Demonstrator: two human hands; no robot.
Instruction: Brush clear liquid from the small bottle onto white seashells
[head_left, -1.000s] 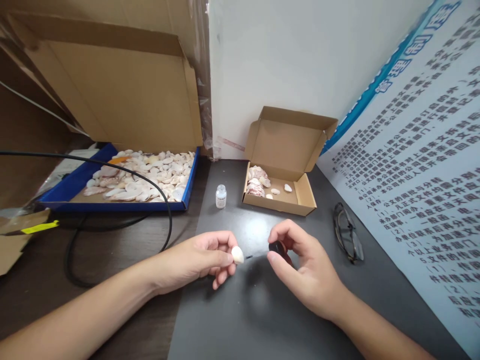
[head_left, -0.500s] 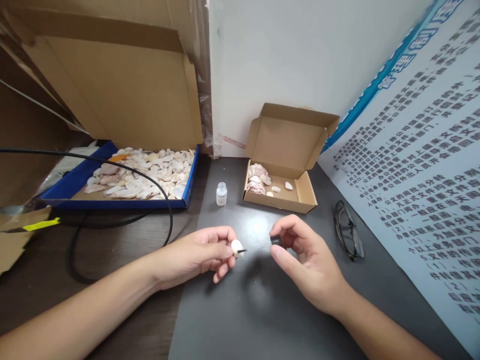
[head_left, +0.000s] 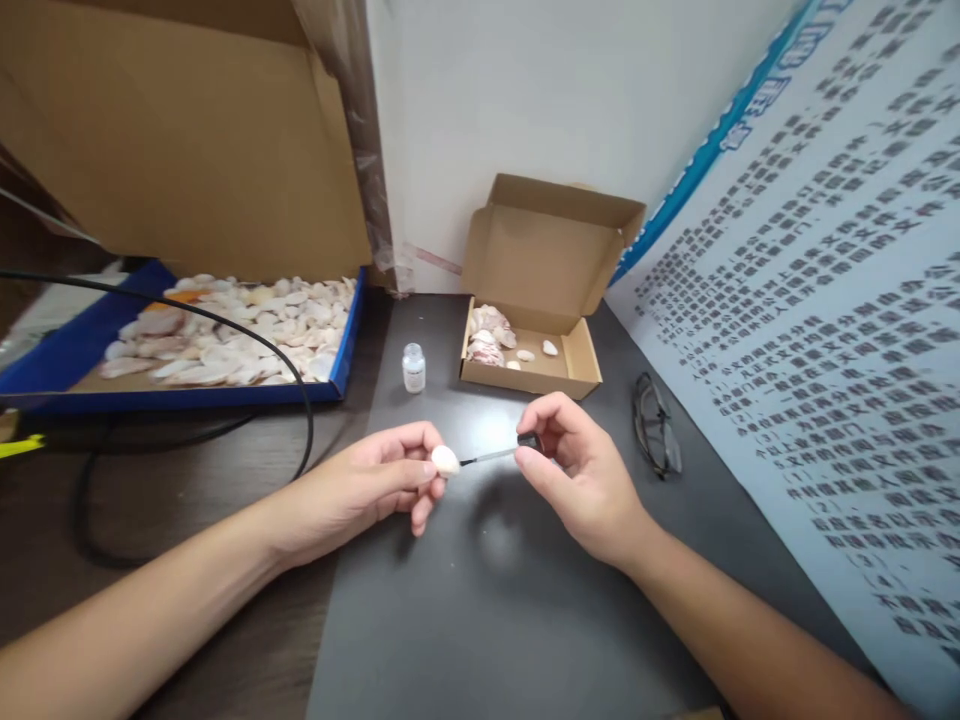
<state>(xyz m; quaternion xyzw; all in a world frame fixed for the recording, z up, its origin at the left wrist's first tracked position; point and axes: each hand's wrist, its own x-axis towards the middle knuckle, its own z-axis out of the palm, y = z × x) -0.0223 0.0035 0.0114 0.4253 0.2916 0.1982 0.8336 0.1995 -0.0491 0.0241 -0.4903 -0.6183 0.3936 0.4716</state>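
Note:
Between thumb and fingers, my left hand pinches a small white seashell above the dark mat. My right hand grips the black cap of a thin applicator brush, which points left. Its dark tip is at the shell's right edge; whether it touches I cannot tell. Behind the hands stands a small glass bottle with a pale label and no cap on it. Farther back, an open cardboard box holds a few larger shells and several small ones.
At the left, a blue-sided box is filled with many shells. A black cable loops in front of it. Glasses lie on the right of the mat, beside a printed sheet. A white wall rises behind.
The view has shifted, so the scene sits farther left and higher. The shell has turned in my left fingers, and the brush tip has gone from over its face to its right edge.

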